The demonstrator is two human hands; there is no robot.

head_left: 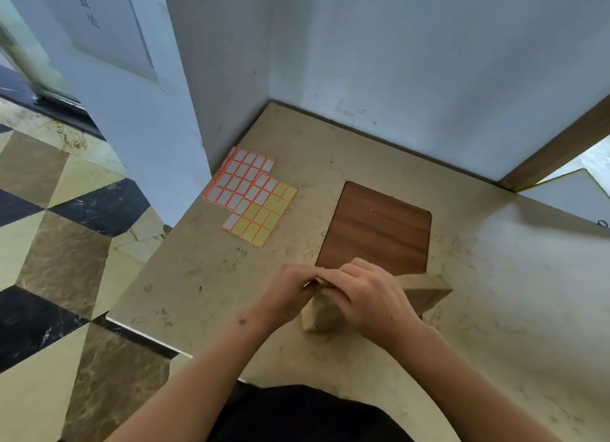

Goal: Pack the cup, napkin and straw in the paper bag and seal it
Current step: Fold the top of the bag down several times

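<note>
A tan paper bag stands on the beige stone counter in front of me. Both hands pinch its top edge together. My left hand grips the folded top from the left. My right hand covers it from the right and hides most of the bag's upper part. The cup, napkin and straw are not visible.
Sheets of white and yellow stickers with orange borders lie at the counter's back left. A dark wooden board lies just behind the bag. White walls close the back. The counter's left edge drops to a patterned floor.
</note>
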